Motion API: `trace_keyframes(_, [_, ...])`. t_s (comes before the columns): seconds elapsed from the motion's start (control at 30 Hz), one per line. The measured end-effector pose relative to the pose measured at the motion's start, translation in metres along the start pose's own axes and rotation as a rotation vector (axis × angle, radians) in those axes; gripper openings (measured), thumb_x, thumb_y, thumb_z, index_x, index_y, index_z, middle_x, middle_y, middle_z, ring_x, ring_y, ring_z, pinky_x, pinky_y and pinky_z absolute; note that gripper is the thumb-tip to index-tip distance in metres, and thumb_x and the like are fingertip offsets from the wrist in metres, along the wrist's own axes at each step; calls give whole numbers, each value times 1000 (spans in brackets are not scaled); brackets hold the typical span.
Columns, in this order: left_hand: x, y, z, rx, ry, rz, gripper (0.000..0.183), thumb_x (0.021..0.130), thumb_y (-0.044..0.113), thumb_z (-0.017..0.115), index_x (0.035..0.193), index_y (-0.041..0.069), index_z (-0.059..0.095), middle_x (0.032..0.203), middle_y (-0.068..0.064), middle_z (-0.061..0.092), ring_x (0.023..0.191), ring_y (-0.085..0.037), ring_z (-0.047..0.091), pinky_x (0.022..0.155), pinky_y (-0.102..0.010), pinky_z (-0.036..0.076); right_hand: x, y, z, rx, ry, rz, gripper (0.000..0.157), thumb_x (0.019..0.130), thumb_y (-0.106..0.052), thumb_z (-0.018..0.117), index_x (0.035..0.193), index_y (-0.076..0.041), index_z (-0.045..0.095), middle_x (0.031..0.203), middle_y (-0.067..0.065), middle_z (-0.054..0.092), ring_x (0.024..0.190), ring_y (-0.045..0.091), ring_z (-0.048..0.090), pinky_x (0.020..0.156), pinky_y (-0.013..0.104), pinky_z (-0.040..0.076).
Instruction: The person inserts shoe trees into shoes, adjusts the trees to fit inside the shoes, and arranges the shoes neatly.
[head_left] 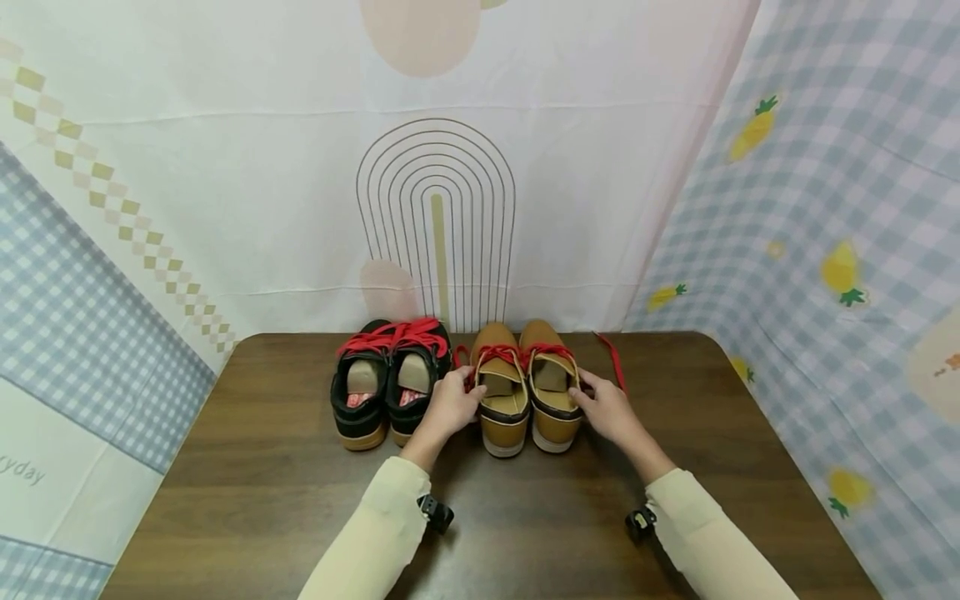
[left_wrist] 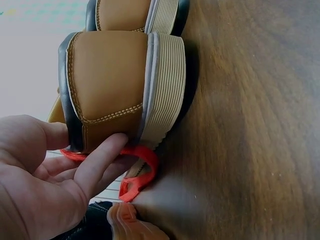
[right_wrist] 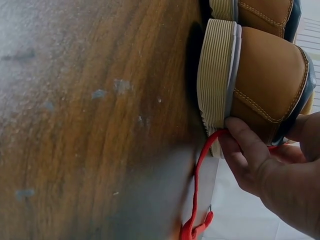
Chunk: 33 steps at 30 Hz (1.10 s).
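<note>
Two tan shoes with red laces stand side by side on the table, heels toward me. My left hand grips the left tan shoe by its outer side, thumb over the dark collar and fingers along the side. On the other side, my right hand holds the right tan shoe the same way. The left wrist view shows the heel of a tan shoe and a loop of red lace by the fingers. A red lace trails past the right fingers in the right wrist view.
A pair of black shoes with red laces stands just left of my left hand. The brown wooden table ends at a white patterned cloth behind the shoes. A checked cloth hangs along the right side.
</note>
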<state>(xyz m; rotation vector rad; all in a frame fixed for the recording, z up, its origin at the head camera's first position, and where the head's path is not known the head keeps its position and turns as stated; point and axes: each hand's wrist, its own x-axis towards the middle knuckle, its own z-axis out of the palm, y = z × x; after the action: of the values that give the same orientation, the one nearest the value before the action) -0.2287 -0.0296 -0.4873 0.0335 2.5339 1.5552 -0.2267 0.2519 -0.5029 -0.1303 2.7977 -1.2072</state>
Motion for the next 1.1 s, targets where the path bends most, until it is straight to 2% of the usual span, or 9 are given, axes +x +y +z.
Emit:
trace_keyframes(0.13, [1, 1, 0, -2, -3, -11, 49, 103, 14, 63, 149, 3, 52, 124, -27, 67, 68, -20, 72, 57, -30, 60, 2, 1, -1, -25, 17, -20, 51, 106, -18, 58, 153, 1, 46, 132, 26, 66, 105, 34, 70, 74, 37, 58])
trace_keyframes(0.3, [2, 0, 0, 11, 9, -19, 49, 103, 14, 63, 150, 2, 51, 126, -27, 66, 67, -20, 71, 58, -30, 60, 3, 0, 1, -60, 32, -29, 51, 106, -19, 58, 152, 0, 47, 134, 26, 65, 107, 36, 69, 81, 43, 57])
trace_keyframes(0.53, [3, 1, 1, 52, 25, 5, 47, 103, 14, 62, 148, 1, 53, 125, -26, 68, 66, -20, 68, 57, -31, 58, 1, -4, 2, -104, 49, -16, 51, 106, -21, 57, 152, -2, 49, 136, 26, 64, 120, 42, 65, 97, 56, 53])
trace_keyframes(0.67, [3, 0, 3, 72, 32, 31, 44, 103, 12, 62, 145, 1, 56, 124, -26, 69, 72, -23, 70, 57, -31, 58, 0, -4, 2, -113, 47, -19, 51, 106, -21, 56, 153, -2, 48, 131, 25, 68, 115, 39, 67, 92, 53, 55])
trace_keyframes(0.8, [5, -2, 4, 63, 25, 19, 43, 103, 12, 62, 145, 3, 57, 125, -26, 68, 80, -26, 71, 57, -31, 59, -1, -2, 3, -106, 34, -16, 52, 107, -21, 56, 153, -1, 46, 130, 25, 68, 115, 38, 67, 90, 52, 55])
trace_keyframes(1.1, [3, -3, 5, 39, 24, 26, 43, 103, 13, 62, 145, 4, 57, 123, -26, 68, 75, -24, 71, 55, -30, 59, -2, 0, 1, -82, 15, -1, 54, 107, -22, 55, 155, -1, 44, 135, 26, 65, 119, 40, 65, 93, 52, 55])
